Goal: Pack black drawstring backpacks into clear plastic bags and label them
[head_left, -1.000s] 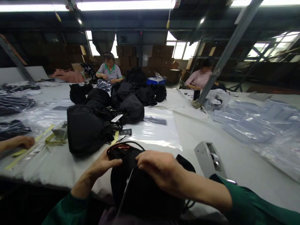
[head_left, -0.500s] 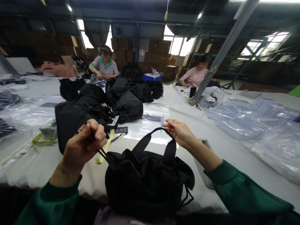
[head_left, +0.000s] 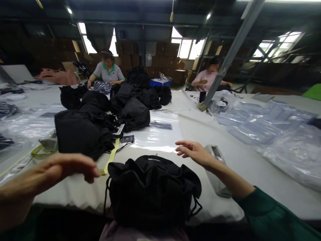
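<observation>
A black drawstring bag [head_left: 152, 194] stands at the table's front edge, right before me. Its gathered top is ruffled, its handle has sunk behind the rim, and cords dangle at both sides. Left of the bag, apart from it, my left hand [head_left: 62, 169] is held up with its fingers stretched out and nothing in them; it is slightly blurred. My right hand [head_left: 192, 152] hovers beyond the bag's right side, fingers apart and holding nothing. A black hang tag [head_left: 127, 139] on a cord and a yellow measuring tape [head_left: 113, 157] lie just behind the bag.
Several black bags [head_left: 82, 130] are heaped at the back left. A clear plastic bag [head_left: 160, 134] lies flat mid-table. A grey dispenser-like object [head_left: 218, 174] sits by my right forearm. Clear bags [head_left: 258, 124] pile up on the right. Two co-workers sit across the table, near a slanted post [head_left: 233, 50].
My left hand has let go of the bag's cord and moved left. The right hand has released the handle, which dropped behind the bag's top.
</observation>
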Demonstrator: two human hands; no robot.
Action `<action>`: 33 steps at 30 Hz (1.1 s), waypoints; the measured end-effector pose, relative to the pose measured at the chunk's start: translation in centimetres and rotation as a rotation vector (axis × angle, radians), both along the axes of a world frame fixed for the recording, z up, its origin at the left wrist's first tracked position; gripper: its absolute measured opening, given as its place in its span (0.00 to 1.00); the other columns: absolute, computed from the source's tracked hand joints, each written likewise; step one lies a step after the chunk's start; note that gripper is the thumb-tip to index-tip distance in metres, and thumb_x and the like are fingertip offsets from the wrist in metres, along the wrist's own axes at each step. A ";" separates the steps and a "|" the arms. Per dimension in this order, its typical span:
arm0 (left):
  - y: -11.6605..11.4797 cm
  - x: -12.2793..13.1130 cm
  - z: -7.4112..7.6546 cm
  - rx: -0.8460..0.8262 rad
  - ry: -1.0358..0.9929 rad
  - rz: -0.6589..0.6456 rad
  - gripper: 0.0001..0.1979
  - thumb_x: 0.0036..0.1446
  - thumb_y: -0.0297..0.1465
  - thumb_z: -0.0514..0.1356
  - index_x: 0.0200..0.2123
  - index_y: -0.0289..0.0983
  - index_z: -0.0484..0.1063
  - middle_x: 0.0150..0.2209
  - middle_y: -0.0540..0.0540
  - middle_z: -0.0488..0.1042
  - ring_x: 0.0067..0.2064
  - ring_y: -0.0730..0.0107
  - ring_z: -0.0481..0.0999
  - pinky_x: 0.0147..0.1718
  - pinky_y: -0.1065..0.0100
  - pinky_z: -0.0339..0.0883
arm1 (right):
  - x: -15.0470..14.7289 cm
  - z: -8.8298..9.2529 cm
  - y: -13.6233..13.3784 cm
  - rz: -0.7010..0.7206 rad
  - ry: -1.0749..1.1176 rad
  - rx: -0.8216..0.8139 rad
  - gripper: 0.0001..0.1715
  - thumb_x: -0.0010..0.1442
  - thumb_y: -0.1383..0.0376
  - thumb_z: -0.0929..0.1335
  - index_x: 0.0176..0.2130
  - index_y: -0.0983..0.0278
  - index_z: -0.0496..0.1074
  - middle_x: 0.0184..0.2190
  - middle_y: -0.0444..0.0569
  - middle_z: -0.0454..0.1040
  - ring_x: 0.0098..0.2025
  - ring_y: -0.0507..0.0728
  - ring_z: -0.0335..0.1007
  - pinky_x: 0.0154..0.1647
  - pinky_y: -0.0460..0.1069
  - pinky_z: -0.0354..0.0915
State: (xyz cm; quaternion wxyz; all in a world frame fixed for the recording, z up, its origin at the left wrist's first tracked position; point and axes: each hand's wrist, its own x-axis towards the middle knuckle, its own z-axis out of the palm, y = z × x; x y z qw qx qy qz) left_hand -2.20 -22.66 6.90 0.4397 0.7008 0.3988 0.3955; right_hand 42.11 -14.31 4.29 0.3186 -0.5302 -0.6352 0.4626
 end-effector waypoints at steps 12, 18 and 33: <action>18.1 12.6 -8.4 -0.692 0.339 -0.536 0.34 0.60 0.38 0.58 0.66 0.38 0.51 0.42 0.41 0.77 0.39 0.63 0.77 0.38 0.64 0.69 | -1.5 -7.0 4.1 0.329 -0.274 0.006 0.44 0.50 0.66 0.73 0.64 0.59 0.61 0.61 0.57 0.66 0.55 0.64 0.69 0.55 0.59 0.66; 19.5 14.7 -12.0 -0.767 0.297 -0.643 0.40 0.53 0.32 0.63 0.67 0.43 0.49 0.43 0.46 0.74 0.36 0.71 0.70 0.32 0.72 0.60 | -4.0 -10.3 7.2 0.571 -0.079 0.091 0.23 0.57 0.66 0.70 0.53 0.60 0.74 0.55 0.51 0.73 0.55 0.61 0.69 0.57 0.52 0.61; 21.7 15.9 -13.3 -0.774 -0.104 -0.572 0.20 0.55 0.38 0.66 0.48 0.35 0.72 0.43 0.42 0.76 0.45 0.61 0.75 0.47 0.61 0.66 | -5.7 -11.5 9.2 0.064 0.192 -0.160 0.13 0.65 0.60 0.64 0.33 0.64 0.74 0.25 0.44 0.74 0.29 0.53 0.72 0.34 0.47 0.68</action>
